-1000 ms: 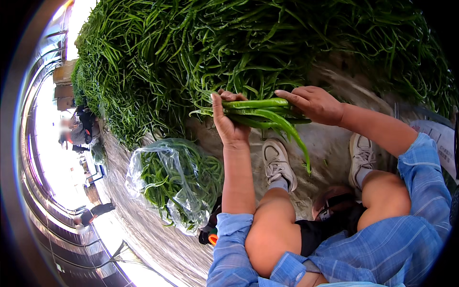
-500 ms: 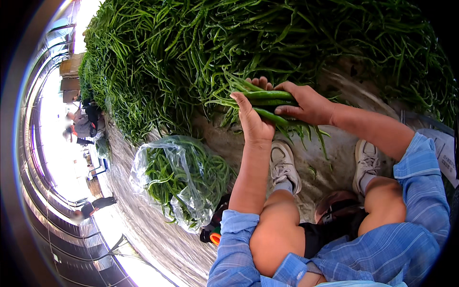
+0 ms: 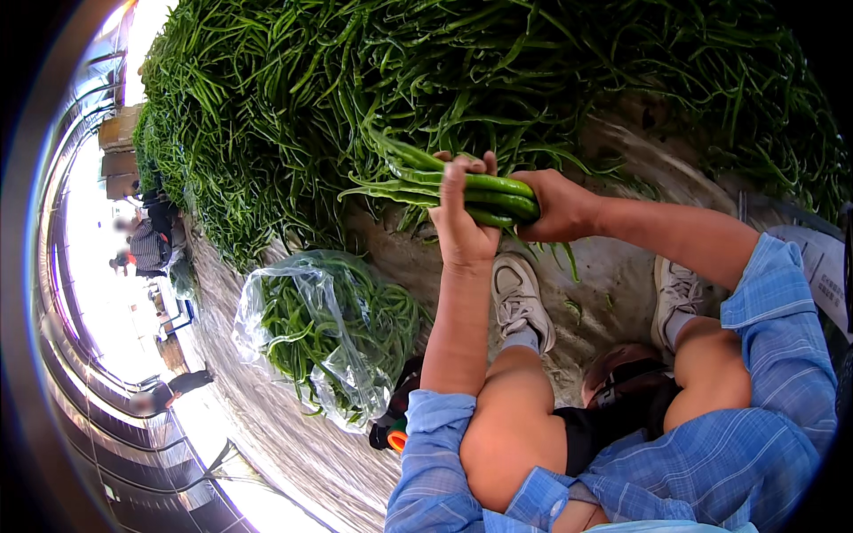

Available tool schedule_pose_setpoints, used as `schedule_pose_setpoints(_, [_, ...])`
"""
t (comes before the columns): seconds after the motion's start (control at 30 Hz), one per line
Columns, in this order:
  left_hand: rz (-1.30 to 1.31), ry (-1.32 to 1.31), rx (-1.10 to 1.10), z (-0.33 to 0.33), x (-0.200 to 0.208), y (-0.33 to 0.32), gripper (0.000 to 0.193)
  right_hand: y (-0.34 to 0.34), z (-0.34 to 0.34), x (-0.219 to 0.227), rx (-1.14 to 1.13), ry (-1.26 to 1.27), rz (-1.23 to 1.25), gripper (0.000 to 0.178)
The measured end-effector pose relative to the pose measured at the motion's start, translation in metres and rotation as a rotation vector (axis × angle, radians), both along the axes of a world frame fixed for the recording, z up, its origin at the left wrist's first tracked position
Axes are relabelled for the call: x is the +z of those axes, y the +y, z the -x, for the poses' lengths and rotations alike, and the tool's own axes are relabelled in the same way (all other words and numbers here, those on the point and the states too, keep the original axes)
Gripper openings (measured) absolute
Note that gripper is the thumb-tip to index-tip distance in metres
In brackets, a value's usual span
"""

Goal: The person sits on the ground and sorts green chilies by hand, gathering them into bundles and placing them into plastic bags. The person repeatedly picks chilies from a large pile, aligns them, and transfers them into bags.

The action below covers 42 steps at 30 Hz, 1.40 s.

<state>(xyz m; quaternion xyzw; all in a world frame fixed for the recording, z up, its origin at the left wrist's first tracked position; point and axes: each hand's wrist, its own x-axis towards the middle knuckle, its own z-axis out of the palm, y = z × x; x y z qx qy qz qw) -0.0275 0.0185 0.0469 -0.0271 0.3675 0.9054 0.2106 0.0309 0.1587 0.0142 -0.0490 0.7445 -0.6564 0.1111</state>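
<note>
A bunch of long green chili peppers (image 3: 498, 186) lies across my left hand (image 3: 466, 231), which grips it with the thumb raised in front. The thin tips point left and the thick ends point right. My right hand (image 3: 564, 206) closes around those thick ends, its fingers partly hidden behind them. Below it, a few thinner peppers (image 3: 569, 259) hang down or lie behind; I cannot tell which. Both hands are just in front of a large heap of green chili peppers (image 3: 355, 98).
A clear plastic bag (image 3: 311, 284) full of green peppers stands left of my left forearm. My shoes (image 3: 524, 302) rest on the dirty ground sheet (image 3: 613, 293). Cardboard boxes (image 3: 120, 151) and other people (image 3: 151, 240) are at the far left. A printed white sack (image 3: 813, 266) lies at right.
The bunch has shifted slightly left and stands out more from my left hand. My right hand has slid from over the peppers to their thick ends.
</note>
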Motion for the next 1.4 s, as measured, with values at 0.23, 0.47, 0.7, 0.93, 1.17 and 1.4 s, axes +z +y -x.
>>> schedule_pose_setpoints(0.23, [-0.086, -0.050, -0.105, -0.018, -0.008, -0.032, 0.042, -0.024, -0.022, 0.017, 0.026, -0.004, -0.044, 0.045])
schedule_pose_setpoints(0.47, [0.135, 0.152, 0.038, -0.017, 0.021, -0.045, 0.053, -0.064, 0.004, 0.016, 0.011, 0.050, 0.158, 0.045])
schedule_pose_setpoints(0.7, [-0.079, -0.219, 0.172, 0.002, -0.009, -0.086, 0.012, -0.046, 0.026, 0.005, 0.342, -0.076, -0.001, 0.074])
schedule_pose_setpoints(0.93, [-0.058, -0.276, 0.071, 0.001, -0.025, -0.103, 0.014, 0.031, 0.124, -0.105, -0.057, 0.203, -1.096, 0.041])
schedule_pose_setpoints(1.17, [-0.051, -0.356, 0.096, -0.012, -0.046, -0.109, 0.018, -0.049, 0.047, 0.019, -0.444, -0.359, 0.141, 0.028])
schedule_pose_setpoints(1.4, [-0.069, -0.260, 0.079, -0.024, -0.035, -0.106, 0.046, -0.129, -0.002, -0.005, -0.241, 0.435, -0.263, 0.050])
